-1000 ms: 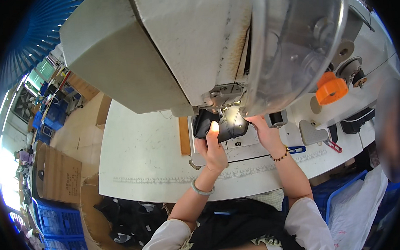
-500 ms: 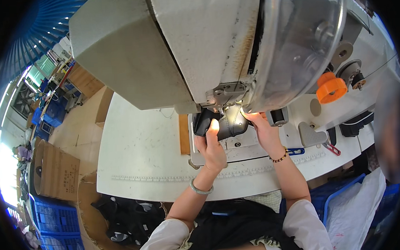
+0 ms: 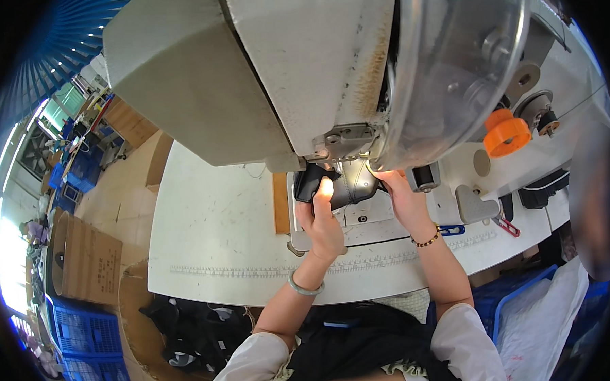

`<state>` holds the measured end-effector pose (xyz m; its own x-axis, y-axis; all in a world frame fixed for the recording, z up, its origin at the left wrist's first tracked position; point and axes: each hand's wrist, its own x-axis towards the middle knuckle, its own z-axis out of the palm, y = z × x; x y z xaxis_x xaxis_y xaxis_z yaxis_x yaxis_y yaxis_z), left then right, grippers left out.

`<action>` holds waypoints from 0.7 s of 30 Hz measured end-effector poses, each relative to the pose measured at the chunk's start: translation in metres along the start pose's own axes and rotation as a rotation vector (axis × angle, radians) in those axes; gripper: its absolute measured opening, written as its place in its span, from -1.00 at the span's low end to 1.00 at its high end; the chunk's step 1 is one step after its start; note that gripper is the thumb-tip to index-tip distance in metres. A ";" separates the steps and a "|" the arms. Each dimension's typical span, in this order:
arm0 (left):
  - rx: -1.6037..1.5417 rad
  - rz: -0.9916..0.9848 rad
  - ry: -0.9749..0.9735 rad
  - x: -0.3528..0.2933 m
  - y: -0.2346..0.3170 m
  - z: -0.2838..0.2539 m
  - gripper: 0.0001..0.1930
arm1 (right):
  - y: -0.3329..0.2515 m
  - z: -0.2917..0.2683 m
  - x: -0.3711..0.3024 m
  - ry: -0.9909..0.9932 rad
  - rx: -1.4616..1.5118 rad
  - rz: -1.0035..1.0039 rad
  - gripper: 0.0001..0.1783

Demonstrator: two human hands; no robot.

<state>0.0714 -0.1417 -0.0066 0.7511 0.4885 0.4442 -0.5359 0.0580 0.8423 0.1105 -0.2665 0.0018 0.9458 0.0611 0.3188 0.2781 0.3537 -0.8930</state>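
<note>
A black stitched piece (image 3: 356,185), smooth like leather, lies beneath the needle area of a large sewing machine (image 3: 313,61), lit by the machine's lamp. My left hand (image 3: 322,220) grips its folded left part, thumb on top and fingers underneath. At the piece's right edge, my right hand (image 3: 404,198) is closed with its fingertips pinching the border close to the presser foot. A line of stitching shows across the lit face. The machine head hides the needle tip and the far side of the piece.
Right of my hands lie a grey rounded pad (image 3: 474,205), red-handled snips (image 3: 506,226) and a blue tool (image 3: 452,230). A ruler strip (image 3: 268,270) runs along the table's front. A cardboard box (image 3: 137,320) with black pieces stands at the lower left; an orange knob (image 3: 507,134) sticks out right.
The black piece has shifted very slightly under the machine, and my left hand has moved a touch with it. Both hands keep their hold.
</note>
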 end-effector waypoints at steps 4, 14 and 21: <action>0.048 -0.029 -0.017 0.001 0.001 -0.003 -0.81 | 0.001 0.001 0.000 0.012 -0.012 -0.021 -0.74; -0.246 -0.198 0.001 0.005 0.004 -0.001 -0.80 | -0.011 0.005 -0.006 0.037 -0.066 0.051 -0.81; -0.232 -0.233 0.004 0.007 0.003 -0.002 -0.81 | -0.009 0.002 -0.003 0.055 -0.116 0.105 -0.80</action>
<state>0.0738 -0.1364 -0.0017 0.8623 0.4425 0.2463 -0.4242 0.3654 0.8286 0.1049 -0.2679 0.0101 0.9777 0.0397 0.2064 0.1914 0.2378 -0.9523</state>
